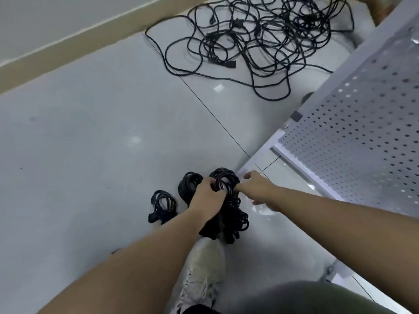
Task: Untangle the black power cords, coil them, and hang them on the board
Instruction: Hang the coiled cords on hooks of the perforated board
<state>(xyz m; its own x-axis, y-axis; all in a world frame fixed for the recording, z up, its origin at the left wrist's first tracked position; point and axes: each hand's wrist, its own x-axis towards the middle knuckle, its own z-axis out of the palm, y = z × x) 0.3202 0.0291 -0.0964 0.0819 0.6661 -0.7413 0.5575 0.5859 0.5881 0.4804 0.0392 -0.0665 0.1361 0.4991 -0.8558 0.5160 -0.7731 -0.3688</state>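
A big bundle of coiled black power cords point(231, 214) lies on the floor near my shoe. My left hand point(208, 196) grips its top loops. My right hand point(256, 189) reaches in from the right and holds the same bundle at its upper edge, its fingertips hidden behind the cords. Two smaller coils lie to the left: one point(189, 183) partly under my left hand, another point(162, 206) apart from it. A tangled heap of black cords point(260, 39) sprawls on the floor at the top. The white perforated board point(362, 132) stands at the right.
My white shoe point(201, 268) sits just below the bundle and my knee fills the bottom right. A beige skirting point(68, 46) runs along the wall at the upper left. The board's white frame foot point(256, 164) reaches the floor beside my right hand. Grey floor tiles point(90, 143) spread to the left.
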